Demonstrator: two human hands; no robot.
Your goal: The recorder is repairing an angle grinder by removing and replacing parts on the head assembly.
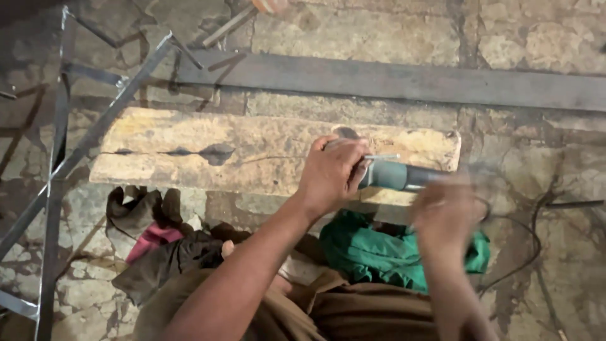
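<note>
— Head view, left side first: what did I have there?

— A metal frame [60,158] of thin bars stood on the stone floor [536,38], out of the way. Beside it lay dark rags [148,233] just under the near edge of a worn plank [189,151], within reach but clear of the work.

— And the plank?

— It lay flat on the floor in front of me, low enough to serve as a rest. A long flat bar [404,82] lay behind it.

— My left hand [331,173]?

— Its fingers were closed tight round the front end of the grinder [398,175], over the plank, seemingly to steady the head.

— The grinder itself?

— It lay nearly level above the plank's right end, body pointing right.

— My right hand [445,215]?

— Blurred. It sat at the rear of the body; whether it gripped it, I couldn't tell. A green cloth [372,252] lay below, and a cable [524,252] trailed right across the floor.
</note>
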